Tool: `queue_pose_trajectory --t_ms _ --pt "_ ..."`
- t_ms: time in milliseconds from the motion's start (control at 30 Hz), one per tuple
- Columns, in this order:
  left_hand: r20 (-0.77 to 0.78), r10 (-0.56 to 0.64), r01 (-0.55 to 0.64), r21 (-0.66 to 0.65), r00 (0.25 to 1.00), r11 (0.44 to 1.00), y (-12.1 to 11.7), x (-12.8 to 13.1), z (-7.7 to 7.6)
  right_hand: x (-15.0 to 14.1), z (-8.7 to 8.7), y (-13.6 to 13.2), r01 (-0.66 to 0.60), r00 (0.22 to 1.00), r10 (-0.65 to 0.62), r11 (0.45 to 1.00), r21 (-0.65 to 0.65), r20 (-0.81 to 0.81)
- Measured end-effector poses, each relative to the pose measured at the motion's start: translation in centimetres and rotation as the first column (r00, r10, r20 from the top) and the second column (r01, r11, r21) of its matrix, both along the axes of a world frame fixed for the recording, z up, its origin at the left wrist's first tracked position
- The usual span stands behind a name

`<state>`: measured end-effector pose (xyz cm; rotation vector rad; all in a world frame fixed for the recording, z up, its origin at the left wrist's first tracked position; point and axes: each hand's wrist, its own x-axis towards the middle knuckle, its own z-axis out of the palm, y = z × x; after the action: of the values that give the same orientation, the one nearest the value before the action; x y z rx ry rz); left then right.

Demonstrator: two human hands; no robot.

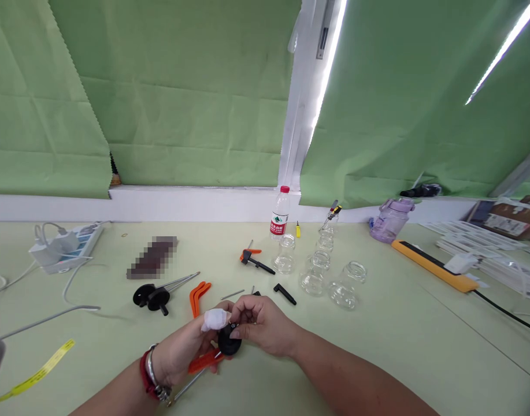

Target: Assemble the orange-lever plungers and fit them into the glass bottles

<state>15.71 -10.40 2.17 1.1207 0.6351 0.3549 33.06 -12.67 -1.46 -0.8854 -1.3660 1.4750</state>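
Near the table's front edge, my left hand (178, 352) is closed around a black round lid (229, 343) with an orange lever (204, 362) and a thin metal rod (189, 386) by it. White wrapping covers a finger of that hand. My right hand (269, 326) pinches the top of the same lid; any small part between its fingertips is hidden. To the left lie black discs with metal rods (158, 299), and beside them orange levers (197, 296). Beyond my right hand rest a black L-shaped handle (285, 293) and a short metal pin (232, 294).
Clear glass jars (314, 278) stand right of centre, one with screwdrivers (333, 212). Behind are a red-capped water bottle (280, 216) and a black-and-orange piece (256, 263). A purple bottle (390, 221) and orange power strip (433, 266) are right; a white power strip (76, 254) is left.
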Motion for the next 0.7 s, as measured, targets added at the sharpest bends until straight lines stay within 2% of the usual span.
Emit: queue_pose_trajectory --t_ms 333,700 --pt "0.029 -0.014 0.015 -0.024 0.999 1.000 0.30 -0.32 -0.53 -0.14 0.62 -0.21 0.033 0.999 -0.034 0.999 0.006 0.018" --pt "0.012 -0.054 0.055 -0.073 0.998 0.996 0.61 -0.60 -0.10 -0.09 0.51 -0.29 0.038 0.999 -0.038 0.999 0.006 0.038"
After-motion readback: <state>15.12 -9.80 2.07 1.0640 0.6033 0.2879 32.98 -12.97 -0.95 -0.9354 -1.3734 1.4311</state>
